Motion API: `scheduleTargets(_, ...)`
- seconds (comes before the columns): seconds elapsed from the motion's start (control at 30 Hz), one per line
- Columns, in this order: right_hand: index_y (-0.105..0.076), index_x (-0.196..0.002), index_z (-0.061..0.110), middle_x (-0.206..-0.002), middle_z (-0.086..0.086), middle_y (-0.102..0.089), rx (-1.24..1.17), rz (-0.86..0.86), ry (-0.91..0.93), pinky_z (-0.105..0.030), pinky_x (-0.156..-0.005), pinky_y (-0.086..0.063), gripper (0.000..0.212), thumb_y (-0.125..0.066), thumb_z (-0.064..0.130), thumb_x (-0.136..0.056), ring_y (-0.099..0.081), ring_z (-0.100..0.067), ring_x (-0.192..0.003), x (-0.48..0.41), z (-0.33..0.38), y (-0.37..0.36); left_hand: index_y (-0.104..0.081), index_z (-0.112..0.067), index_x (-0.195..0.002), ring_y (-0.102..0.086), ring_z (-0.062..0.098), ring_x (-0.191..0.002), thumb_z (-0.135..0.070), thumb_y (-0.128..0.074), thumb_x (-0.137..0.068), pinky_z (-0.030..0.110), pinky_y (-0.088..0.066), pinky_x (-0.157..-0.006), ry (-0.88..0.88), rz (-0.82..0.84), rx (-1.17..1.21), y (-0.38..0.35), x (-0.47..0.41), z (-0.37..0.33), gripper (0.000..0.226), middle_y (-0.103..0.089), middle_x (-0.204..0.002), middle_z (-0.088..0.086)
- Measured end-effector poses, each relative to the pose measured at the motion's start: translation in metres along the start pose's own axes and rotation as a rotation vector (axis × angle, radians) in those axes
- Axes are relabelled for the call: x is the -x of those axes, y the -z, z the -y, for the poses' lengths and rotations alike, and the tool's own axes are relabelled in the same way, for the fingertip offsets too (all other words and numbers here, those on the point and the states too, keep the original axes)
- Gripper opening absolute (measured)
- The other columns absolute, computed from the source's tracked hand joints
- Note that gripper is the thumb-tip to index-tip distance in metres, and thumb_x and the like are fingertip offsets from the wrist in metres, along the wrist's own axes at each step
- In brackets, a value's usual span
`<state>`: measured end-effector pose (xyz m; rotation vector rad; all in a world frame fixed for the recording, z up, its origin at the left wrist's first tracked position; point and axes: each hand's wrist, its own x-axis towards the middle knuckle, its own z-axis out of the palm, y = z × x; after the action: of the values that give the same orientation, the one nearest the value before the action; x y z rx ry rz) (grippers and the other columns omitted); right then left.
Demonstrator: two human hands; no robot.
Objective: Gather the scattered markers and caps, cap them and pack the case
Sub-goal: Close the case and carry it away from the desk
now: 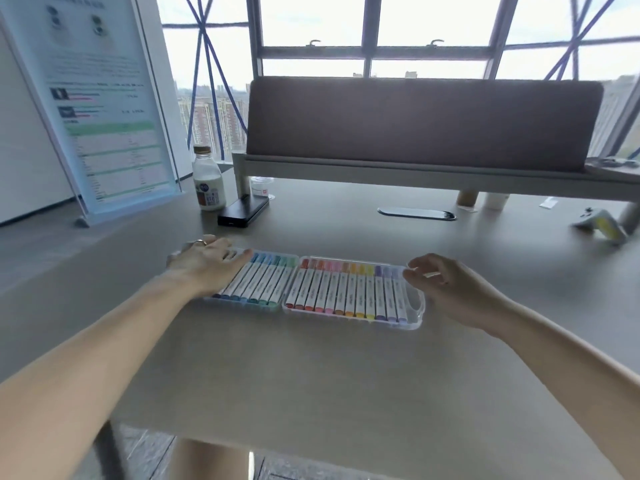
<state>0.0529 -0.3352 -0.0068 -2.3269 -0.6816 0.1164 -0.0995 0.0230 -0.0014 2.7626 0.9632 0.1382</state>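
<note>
Since the clear plastic hinged case point(416, 318) lies open on the grey table point(311, 375) between both hands, white capped markers point(346, 289) seated, the fold-shut appears due. Left hand point(204, 261) presses flat on the nearest rows; right hand point(446, 285) hovers loosely curled, seemingly empty. Level rows first.

My hands at the open marker case point(414, 308)

My left hand point(204, 261) lies flat on the capped markers point(346, 289) in the left half. My right hand point(446, 289), fingers loosely curled, is just beside the right half's bare end. The case lies on the grey table point(311, 375).
</note>
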Motion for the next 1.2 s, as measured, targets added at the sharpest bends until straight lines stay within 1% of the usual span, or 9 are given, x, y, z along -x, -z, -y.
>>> scheduleTargets(0.1,-0.057,-0.14,0.022,-0.134,0.006,-0.063,0.004,0.015,-0.028,-0.033,-0.089,-0.047,0.047,-0.055,0.048,-0.101,-0.06,-0.014,-0.118,0.008,0.009,-0.001,-0.03,-0.033,-0.16,-0.025,0.033,-0.154,-0.079,-0.02,-0.096,0.052,-0.023,-0.124,0.135,0.034,0.04,-0.001,0.005,0.022,0.08,-0.027,-0.169,0.006)
scheduleTargets(0.3,-0.047,-0.147,0.023,-0.14,0.001,-0.06,0.018,0.011,-0.07,-0.035,-0.095,-0.052,0.056,-0.062,0.023,-0.093,-0.061,-0.017,-0.119,0.016,0.016,-0.007,-0.026,-0.036,-0.161,-0.026,0.036,-0.153,-0.074,-0.027,-0.1,0.052,-0.02,-0.121,0.154,-0.001,0.135,-0.004,0.019,0.024,0.072,-0.027,-0.169,0.007)
scheduleTargets(0.43,-0.039,-0.151,0.026,-0.147,-0.003,-0.055,-0.008,-0.045,-0.063,-0.031,-0.086,-0.046,0.063,-0.059,0.014,-0.092,-0.06,-0.022,-0.124,0.02,0.018,-0.011,-0.034,-0.037,-0.155,-0.035,0.038,-0.148,-0.08,-0.028,-0.088,0.055,-0.027,-0.121,0.162,0.006,0.27,0.004,0.017,0.027,0.08,-0.039,-0.163,0.009)
scheduleTargets(0.57,-0.037,-0.152,0.026,-0.145,-0.003,-0.056,-0.073,-0.096,-0.082,-0.029,-0.075,-0.046,0.064,-0.056,0.01,-0.093,-0.059,-0.021,-0.113,0.021,0.016,-0.012,-0.042,-0.03,-0.153,-0.044,0.04,-0.14,-0.068,-0.035,-0.092,0.053,-0.038,-0.115,0.127,-0.126,0.353,0.024,0.015,0.017,0.073,-0.05,-0.154,0.015)
scheduleTargets(0.7,-0.042,-0.149,0.025,-0.137,0.0,-0.062,-0.164,-0.171,-0.124,-0.03,-0.076,-0.05,0.063,-0.057,0.007,-0.09,-0.061,-0.018,-0.108,0.022,0.012,-0.016,-0.055,-0.015,-0.145,-0.054,0.045,-0.128,-0.027,-0.049,-0.102,0.048,-0.045,-0.108,-0.031,-0.358,0.325,0.065,0.021,-0.017,0.045,-0.061,-0.139,0.025)
scheduleTargets(0.87,-0.052,-0.14,0.025,-0.124,0.003,-0.067,-0.206,-0.235,-0.127,-0.025,-0.073,-0.048,0.057,-0.061,0.006,-0.087,-0.064,-0.013,-0.099,0.027,0.004,-0.022,-0.048,-0.005,-0.151,-0.06,0.038,-0.129,0.004,-0.051,-0.1,0.044,-0.047,-0.11,-0.306,-0.489,0.331,0.108,0.032,-0.077,0.051,-0.06,-0.144,0.02)
scheduleTargets(1.03,-0.057,-0.131,0.027,-0.111,0.007,-0.066,-0.174,-0.268,-0.076,-0.01,-0.068,-0.041,0.041,-0.061,0.01,-0.094,-0.063,-0.002,-0.087,0.031,-0.005,-0.027,-0.064,-0.002,-0.134,-0.065,0.032,-0.117,-0.007,-0.046,-0.107,0.037,-0.051,-0.096,-0.442,-0.556,0.315,0.105,0.023,-0.118,0.033,-0.068,-0.131,0.02)
scheduleTargets(1.1,-0.058,-0.128,0.029,-0.11,0.009,-0.065,-0.157,-0.255,-0.057,-0.01,-0.067,-0.041,0.039,-0.063,0.013,-0.093,-0.063,-0.002,-0.085,0.033,-0.006,-0.027,-0.073,-0.004,-0.117,-0.063,0.023,-0.099,-0.015,-0.047,-0.108,0.03,-0.044,-0.083,-0.481,-0.57,0.34,0.099,0.023,-0.131,0.029,-0.073,-0.117,0.015)
scheduleTargets(1.2,-0.059,-0.123,0.03,-0.108,0.011,-0.067,-0.165,-0.267,-0.032,-0.012,-0.065,-0.042,0.035,-0.065,0.015,-0.092,-0.067,-0.007,-0.08,0.032,-0.007,-0.028,-0.074,-0.01,-0.113,-0.062,0.016,-0.096,-0.018,-0.051,-0.107,0.027,-0.042,-0.079,-0.602,-0.499,0.367,0.088,0.033,-0.147,0.025,-0.074,-0.112,0.006)
